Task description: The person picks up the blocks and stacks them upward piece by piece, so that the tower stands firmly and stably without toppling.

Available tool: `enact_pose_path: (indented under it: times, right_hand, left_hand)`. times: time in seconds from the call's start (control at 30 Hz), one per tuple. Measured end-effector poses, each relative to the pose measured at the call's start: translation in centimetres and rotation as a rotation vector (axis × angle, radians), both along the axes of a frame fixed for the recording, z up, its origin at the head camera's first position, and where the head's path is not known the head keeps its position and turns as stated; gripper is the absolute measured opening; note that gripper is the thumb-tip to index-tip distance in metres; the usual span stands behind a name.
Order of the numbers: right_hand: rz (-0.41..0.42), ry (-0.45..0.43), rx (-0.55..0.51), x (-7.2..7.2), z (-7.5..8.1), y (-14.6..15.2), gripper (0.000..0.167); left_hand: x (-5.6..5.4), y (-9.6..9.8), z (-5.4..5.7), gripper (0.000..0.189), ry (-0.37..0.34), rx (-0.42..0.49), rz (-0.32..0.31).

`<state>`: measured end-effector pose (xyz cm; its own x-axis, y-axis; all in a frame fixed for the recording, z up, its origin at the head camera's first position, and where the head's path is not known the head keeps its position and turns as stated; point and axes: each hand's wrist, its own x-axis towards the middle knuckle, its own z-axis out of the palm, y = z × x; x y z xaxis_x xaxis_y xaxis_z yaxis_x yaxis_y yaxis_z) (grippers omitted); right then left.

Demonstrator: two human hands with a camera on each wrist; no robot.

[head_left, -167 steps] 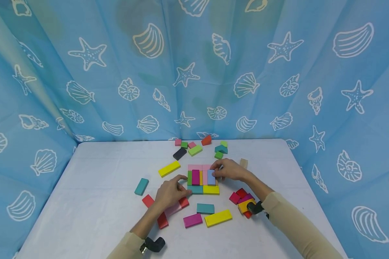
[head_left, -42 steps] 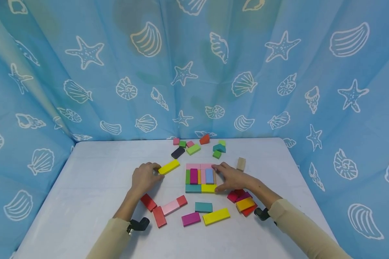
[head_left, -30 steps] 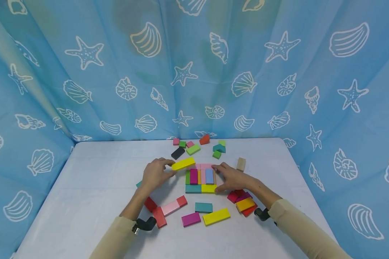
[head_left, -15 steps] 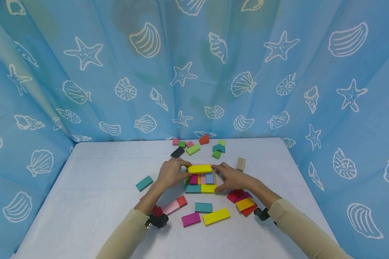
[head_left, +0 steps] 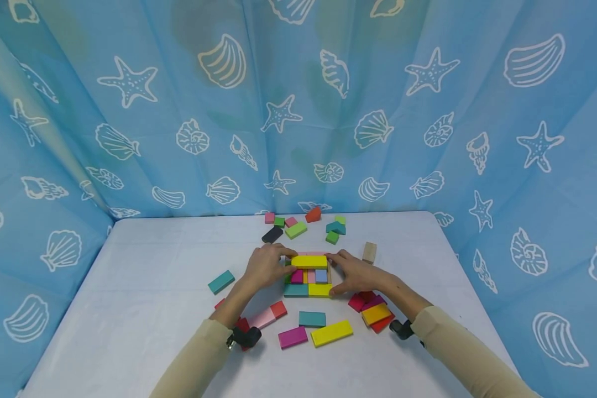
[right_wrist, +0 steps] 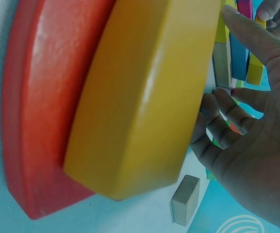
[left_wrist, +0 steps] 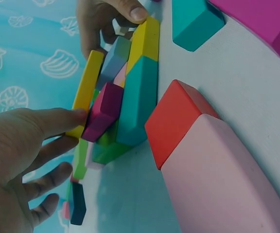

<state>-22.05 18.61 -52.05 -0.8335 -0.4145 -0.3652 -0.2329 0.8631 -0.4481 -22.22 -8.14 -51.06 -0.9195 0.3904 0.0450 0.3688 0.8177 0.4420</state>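
A rectangular structure of toy blocks, with a teal block [head_left: 296, 291] and a yellow block at its front, stands mid-table. My left hand [head_left: 266, 267] pinches a long yellow block [head_left: 309, 262] by its left end. That block lies crosswise over the magenta block [left_wrist: 103, 112] and the light blue block [head_left: 320, 276]; whether it rests on both I cannot tell. At the structure's right side my right hand [head_left: 354, 273] holds the layer, thumb at the front yellow block [right_wrist: 221, 24] and fingers at the back corner. The pink blocks behind are mostly hidden.
In front lie a teal block [head_left: 312, 319], a magenta block [head_left: 293, 338] and a yellow block [head_left: 332, 333]. A pile with an orange block [head_left: 376, 314] sits at right, a pink block [head_left: 262, 319] at left. Small blocks, a black block [head_left: 272, 235] and a plain wooden block [head_left: 370, 252] lie farther back.
My left hand has picked up the long yellow block from the left and carried it right onto the structure, turning it level. The right hand has shifted from the light blue block to the structure's side.
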Motion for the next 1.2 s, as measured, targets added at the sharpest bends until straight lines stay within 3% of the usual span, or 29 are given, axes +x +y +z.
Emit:
enact_pose_path:
  times: [0.57, 1.2]
  right_hand:
    - [0.003, 0.008, 0.003, 0.02, -0.12, -0.08, 0.098]
    - [-0.004, 0.007, -0.005, 0.05, -0.02, 0.01, 0.098]
  left_hand:
    - [-0.12, 0.21, -0.13, 0.039, -0.037, 0.025, 0.012]
    - [-0.24, 0.24, -0.18, 0.039, -0.029, 0.031, -0.001]
